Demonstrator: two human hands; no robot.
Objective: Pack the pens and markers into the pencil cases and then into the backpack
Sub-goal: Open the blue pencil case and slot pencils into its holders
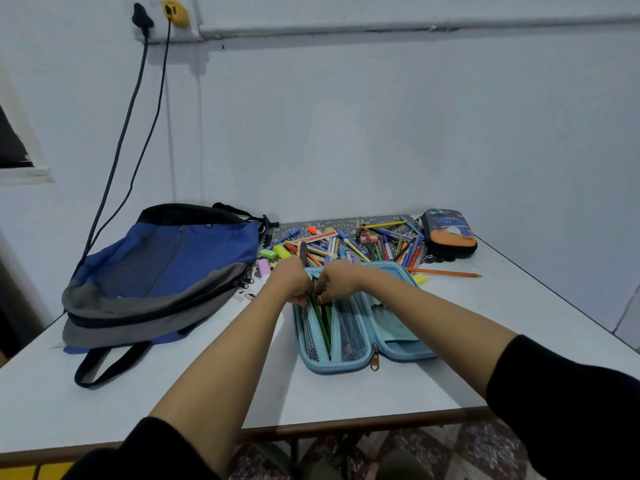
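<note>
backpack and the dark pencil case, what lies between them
In the head view, a loose pile of pens and markers covers the table between the backpack and the dark pencil case.

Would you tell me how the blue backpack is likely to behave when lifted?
The blue backpack lies slumped and flat on the table, so it is probably soft fabric and fairly light. Lifted by its strap, it would likely sag and fold rather than keep its shape.
</note>
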